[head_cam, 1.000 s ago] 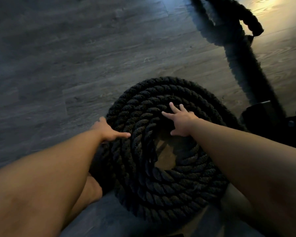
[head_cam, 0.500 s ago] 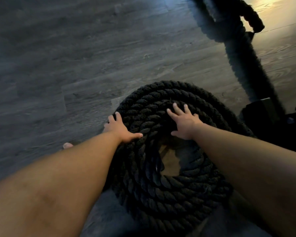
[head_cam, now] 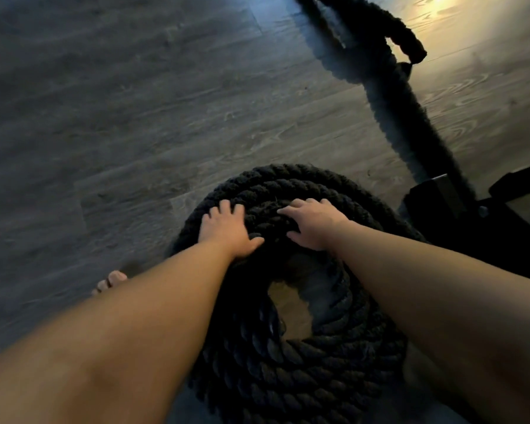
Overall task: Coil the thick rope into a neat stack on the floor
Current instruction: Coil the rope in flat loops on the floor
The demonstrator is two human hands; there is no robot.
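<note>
Matt black rope (head_cam: 303,377) of coarse twisted fibre lies on grey wood-grain floor (head_cam: 120,133), faintly glossy.

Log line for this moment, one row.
rope coil: stacked on floor | left hand: pressing coil's far side | right hand: pressing beside it | loose rope: lies beyond coil, upper right

We look down on a floor (head_cam: 129,123) of grey wood-grain planks, their seams running slantwise across the view. Most of it lies in dim, bluish shade. At the top right we see a warm yellow glow (head_cam: 441,4) on the boards, where the grain shows plainly. At the right edge a black metal frame (head_cam: 441,203) sits on the floor, with a small bolt (head_cam: 483,211) in it
</note>
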